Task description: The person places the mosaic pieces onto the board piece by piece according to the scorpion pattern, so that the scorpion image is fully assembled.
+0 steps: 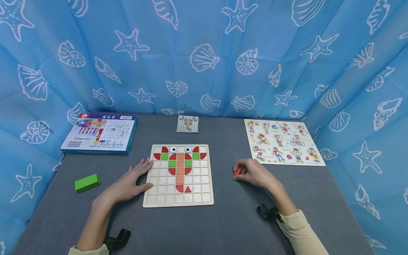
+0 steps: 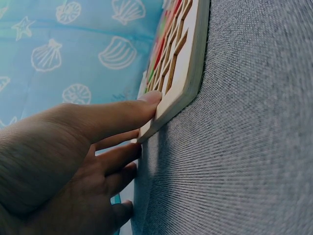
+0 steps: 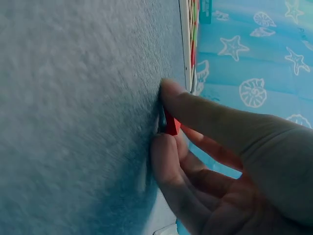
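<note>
A wooden grid board lies on the table, with red, green and orange tiles and two eye pieces set in its upper and middle cells. One small red triangle sits low on the grid, beside a red quarter-round tile. My left hand rests at the board's left edge, fingers spread; in the left wrist view its thumb touches the rim. To the right of the board, my right hand pinches a small red piece between thumb and fingertips, close over the table. Fingers hide most of that piece.
Behind the board lies a small pattern card. A boxed toy set is at the back left, with a green block in front of it. At the back right lies a picture puzzle board. A blue shell-print curtain surrounds the table.
</note>
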